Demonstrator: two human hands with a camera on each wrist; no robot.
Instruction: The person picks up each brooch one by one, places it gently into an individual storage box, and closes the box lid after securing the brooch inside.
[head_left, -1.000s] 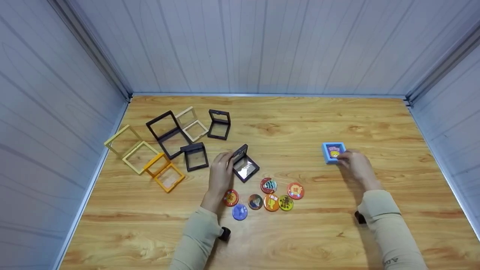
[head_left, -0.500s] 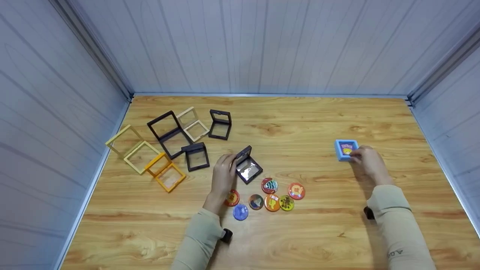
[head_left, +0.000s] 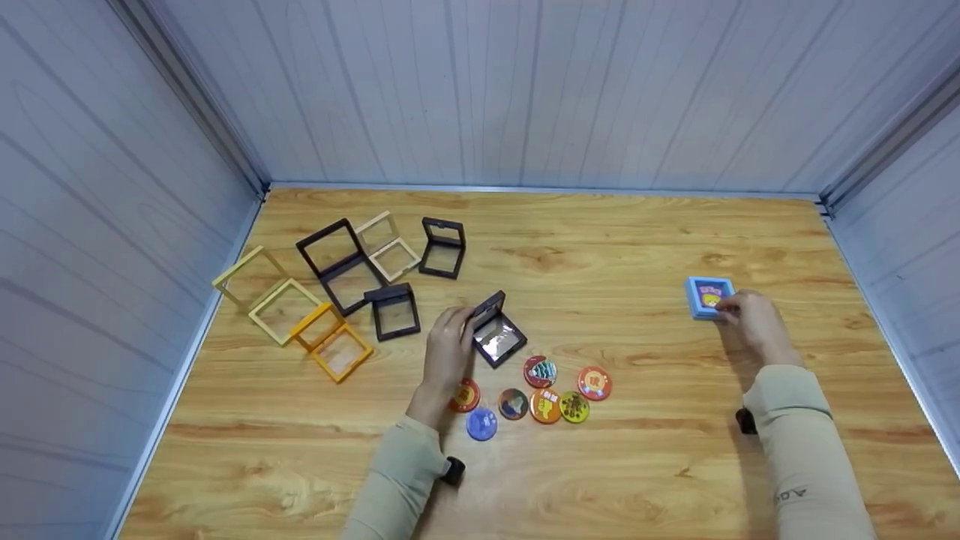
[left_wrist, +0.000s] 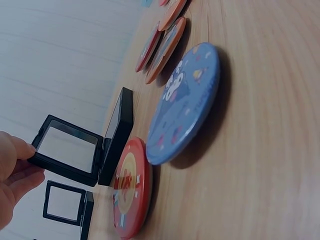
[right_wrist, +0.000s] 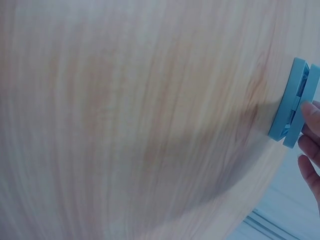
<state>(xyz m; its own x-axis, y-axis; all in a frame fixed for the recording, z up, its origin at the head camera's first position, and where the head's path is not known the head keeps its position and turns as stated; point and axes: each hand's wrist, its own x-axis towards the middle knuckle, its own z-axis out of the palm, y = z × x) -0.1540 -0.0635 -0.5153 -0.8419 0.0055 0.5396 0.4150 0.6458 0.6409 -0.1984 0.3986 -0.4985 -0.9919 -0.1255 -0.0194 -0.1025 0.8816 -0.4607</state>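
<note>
With its fingertips, my left hand (head_left: 445,352) pinches the raised lid of a small black hinged display frame (head_left: 501,341), whose base lies on the table. The left wrist view shows thumb and fingers on the corner of that black frame (left_wrist: 66,148). Far to the right, my right hand (head_left: 759,322) grips a light blue display frame (head_left: 694,298) by its near right corner; a purple badge with a yellow figure (head_left: 710,294) shows inside it. Seen from the right wrist, the thumb presses on the blue frame's (right_wrist: 290,102) upper half, with a narrow gap between the halves.
Several round badges, among them a blue one (head_left: 481,424) and an orange one (head_left: 545,406), lie near the left forearm. More hinged frames stand open at left, including an orange frame (head_left: 341,352) and a yellow frame (head_left: 285,311). Pale panel walls (head_left: 540,97) bound the table.
My right hand has slid the light blue frame to the right and slightly away. The left hand, still on the black frame's lid, has shifted a little rightward with it.
</note>
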